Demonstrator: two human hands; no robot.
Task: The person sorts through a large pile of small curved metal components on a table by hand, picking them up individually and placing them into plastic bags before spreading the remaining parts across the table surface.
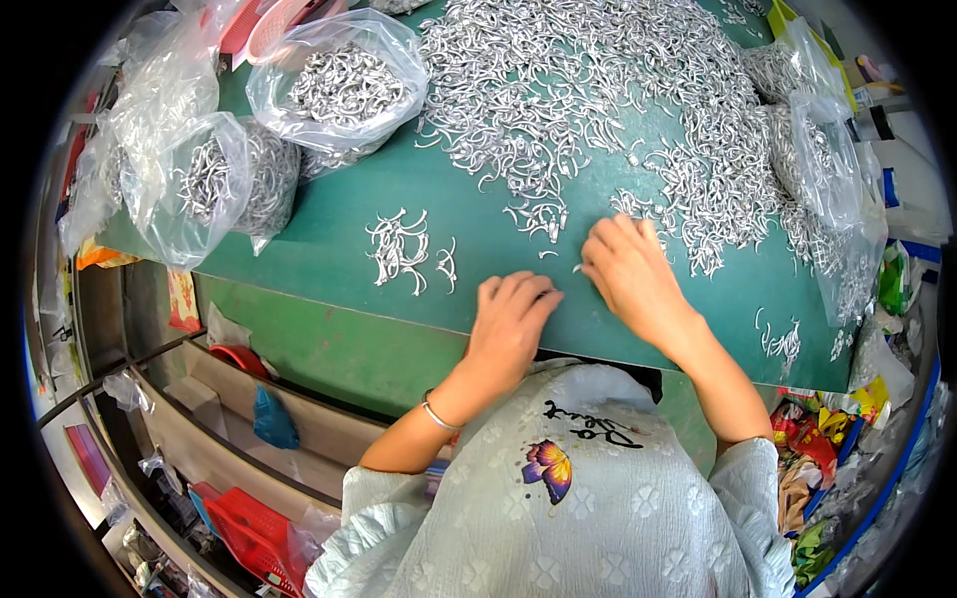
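Note:
Small curved silver metal pieces (558,90) lie in a wide heap on the green table (329,239). My right hand (630,271) is at the near edge of the heap, palm down, fingers bent and close together over a few loose pieces. My left hand (510,317) is lower and to the left, near the table's front edge, with its fingers curled in. What either hand's fingertips hold, if anything, is hidden. A small group of the same pieces (399,249) lies apart on the left, and another (783,341) at the right front.
Clear plastic bags full of silver pieces (354,85) stand at the back left, with pink baskets (269,28) behind. More filled bags (822,169) line the right edge. Below the table on the left are a shelf unit (249,419) and a red basket (254,533); colourful wrappers (812,439) lie at right.

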